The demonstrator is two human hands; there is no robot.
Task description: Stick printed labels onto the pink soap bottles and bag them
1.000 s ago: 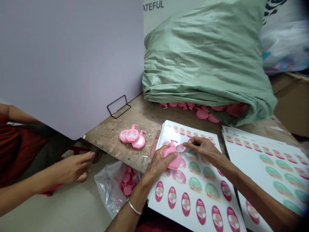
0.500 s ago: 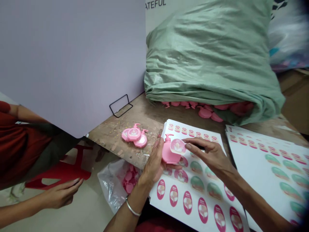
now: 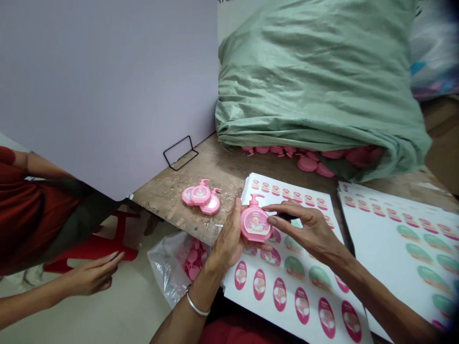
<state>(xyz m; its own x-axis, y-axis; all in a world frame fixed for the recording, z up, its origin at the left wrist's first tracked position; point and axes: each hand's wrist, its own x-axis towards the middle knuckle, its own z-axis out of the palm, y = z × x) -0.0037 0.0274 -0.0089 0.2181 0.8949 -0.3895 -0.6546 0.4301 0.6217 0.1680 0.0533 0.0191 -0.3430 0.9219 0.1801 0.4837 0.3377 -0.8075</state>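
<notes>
Here's the pink pump bottle in my left hand, grip closed round its left side and underside, some fingers hidden behind it. It's up over the left edge of the near sticker sheets, pump top pointing away from me, round label facing up. Over at its right rim, my right hand has thumb and fingertip close together; whether they're pinching, I can't tell. Something dark sits under those fingers, mostly covered. Label print: too small to read. Three more bottles lie near the surface's left edge, partly overlapping. The far sheets run out of view at right, and the wall lettering's cut off up top.
</notes>
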